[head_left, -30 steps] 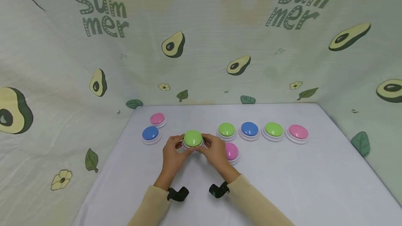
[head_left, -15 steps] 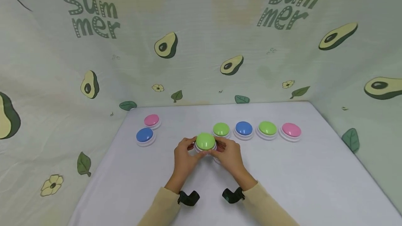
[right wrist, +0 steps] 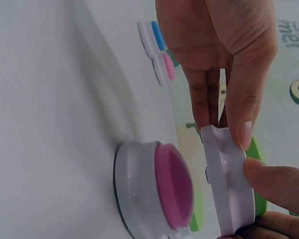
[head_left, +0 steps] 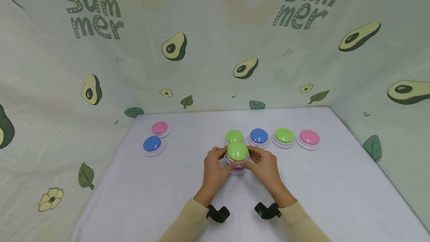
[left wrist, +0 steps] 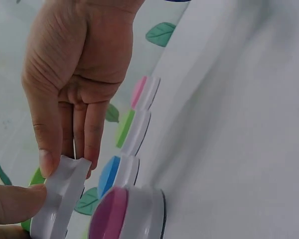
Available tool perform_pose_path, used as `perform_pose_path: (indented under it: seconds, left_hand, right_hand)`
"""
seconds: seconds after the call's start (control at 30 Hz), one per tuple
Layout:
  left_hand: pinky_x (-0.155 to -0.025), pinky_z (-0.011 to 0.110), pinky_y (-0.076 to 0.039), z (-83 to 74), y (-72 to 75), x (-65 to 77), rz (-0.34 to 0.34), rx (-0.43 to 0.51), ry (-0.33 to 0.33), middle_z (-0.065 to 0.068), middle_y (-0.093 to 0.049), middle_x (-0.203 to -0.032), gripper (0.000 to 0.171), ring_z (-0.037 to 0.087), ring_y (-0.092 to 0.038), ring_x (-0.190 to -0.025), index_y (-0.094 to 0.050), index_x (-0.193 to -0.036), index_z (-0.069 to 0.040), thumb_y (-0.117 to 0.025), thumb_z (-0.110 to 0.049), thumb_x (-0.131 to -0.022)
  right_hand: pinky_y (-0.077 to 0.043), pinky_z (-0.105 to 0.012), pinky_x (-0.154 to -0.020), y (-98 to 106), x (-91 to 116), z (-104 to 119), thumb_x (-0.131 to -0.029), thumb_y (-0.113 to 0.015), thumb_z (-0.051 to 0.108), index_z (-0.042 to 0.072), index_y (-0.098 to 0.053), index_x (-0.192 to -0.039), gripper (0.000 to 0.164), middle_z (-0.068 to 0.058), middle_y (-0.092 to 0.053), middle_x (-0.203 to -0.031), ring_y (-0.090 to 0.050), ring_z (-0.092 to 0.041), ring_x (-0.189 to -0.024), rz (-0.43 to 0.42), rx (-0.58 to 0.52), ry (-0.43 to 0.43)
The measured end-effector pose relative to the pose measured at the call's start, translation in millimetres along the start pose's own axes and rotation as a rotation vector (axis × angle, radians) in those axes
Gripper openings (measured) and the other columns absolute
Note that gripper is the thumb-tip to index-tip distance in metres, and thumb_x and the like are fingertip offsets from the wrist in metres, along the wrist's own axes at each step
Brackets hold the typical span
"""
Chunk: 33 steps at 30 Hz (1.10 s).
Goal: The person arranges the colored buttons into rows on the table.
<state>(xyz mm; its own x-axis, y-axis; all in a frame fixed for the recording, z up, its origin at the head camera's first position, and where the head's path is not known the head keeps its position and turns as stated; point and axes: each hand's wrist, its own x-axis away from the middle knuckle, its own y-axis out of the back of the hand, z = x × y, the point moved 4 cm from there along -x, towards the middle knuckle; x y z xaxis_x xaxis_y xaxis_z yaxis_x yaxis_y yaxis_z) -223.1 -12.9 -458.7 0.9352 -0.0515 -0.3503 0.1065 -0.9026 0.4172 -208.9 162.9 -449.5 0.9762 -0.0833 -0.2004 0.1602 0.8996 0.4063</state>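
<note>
My left hand [head_left: 215, 170] and right hand [head_left: 265, 166] together hold a green push button [head_left: 237, 151] with a white base, thumbs at its near edge and fingers at its sides. It hangs over a pink push button [right wrist: 174, 186] on a white base; a gap shows between them in the right wrist view. In the head view the held one mostly hides the pink dome. The left wrist view shows the right palm and the left thumb [left wrist: 17, 203]; the right wrist view shows the left palm and the right thumb [right wrist: 276, 184]. Right behind stands another green button [head_left: 234, 136].
To the right along the back stand a blue button [head_left: 259, 136], a green button [head_left: 284, 135] and a pink button [head_left: 309, 137]. At the left, a pink button [head_left: 159, 127] stands behind a blue one [head_left: 152, 143]. A printed cloth hangs behind the white table [head_left: 161, 189].
Both hands have carried the green button rightward, from left of the near pink button to over it. The head view has shifted slightly; the other buttons keep their places.
</note>
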Motion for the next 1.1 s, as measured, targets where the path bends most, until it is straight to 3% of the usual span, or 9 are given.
perform_pose_path:
  seconds: [0.3, 0.47, 0.6, 0.87, 1.1]
  left_hand:
    - [-0.097, 0.046, -0.052, -23.6, -37.4, 7.1, 0.024, 0.001, -0.022, 0.012, -0.068, -0.116, 0.059, 0.028, -0.060, -0.114, -0.069, -0.133, 0.006, -0.089, 0.002, -0.077]
    - [-0.097, 0.043, -0.052, -30.2, -54.8, 14.6, 0.080, 0.009, -0.048, 0.014, -0.063, -0.115, 0.059, 0.028, -0.059, -0.111, -0.063, -0.135, 0.011, -0.085, 0.003, -0.081]
    - [-0.105, 0.047, -0.051, -34.3, -67.2, 21.3, 0.137, 0.002, -0.053, 0.018, -0.060, -0.123, 0.058, 0.032, -0.058, -0.119, -0.058, -0.138, 0.014, -0.080, 0.003, -0.085]
    - [-0.123, 0.055, -0.033, -36.1, -91.8, 32.2, 0.289, 0.060, 0.033, 0.030, -0.044, -0.155, 0.065, 0.043, -0.041, -0.146, -0.045, -0.148, 0.018, -0.074, -0.003, -0.093]
    - [-0.125, 0.057, -0.028, -30.7, -103.4, 37.1, 0.355, 0.072, 0.106, 0.033, -0.036, -0.160, 0.070, 0.046, -0.034, -0.150, -0.040, -0.150, 0.018, -0.073, -0.005, -0.093]
  right_hand:
    - [-0.054, -0.036, -0.101, 38.8, 5.2, -18.9, -0.081, -0.089, 0.001, -0.008, -0.061, -0.140, 0.066, -0.028, -0.062, -0.141, -0.059, -0.041, -0.133, 0.011, -0.004, -0.060]
    - [-0.052, -0.038, -0.103, 52.3, 6.1, -31.1, -0.083, -0.089, 0.003, -0.009, -0.058, -0.141, 0.067, -0.030, -0.059, -0.143, -0.056, -0.043, -0.136, 0.035, 0.018, -0.066]
    - [-0.050, -0.040, -0.105, 59.5, 5.5, -42.6, -0.084, -0.088, 0.006, -0.009, -0.057, -0.142, 0.067, -0.030, -0.059, -0.144, -0.056, -0.044, -0.136, 0.056, 0.038, -0.085]
    - [-0.048, -0.043, -0.109, 70.0, 2.3, -62.7, -0.083, -0.088, 0.004, -0.009, -0.058, -0.142, 0.067, -0.031, -0.058, -0.144, -0.055, -0.044, -0.136, 0.063, 0.048, -0.118]
    - [-0.049, -0.044, -0.109, 68.6, 1.0, -78.2, -0.083, -0.089, 0.005, -0.010, -0.057, -0.141, 0.068, -0.033, -0.058, -0.143, -0.057, -0.046, -0.134, 0.083, 0.077, -0.141]
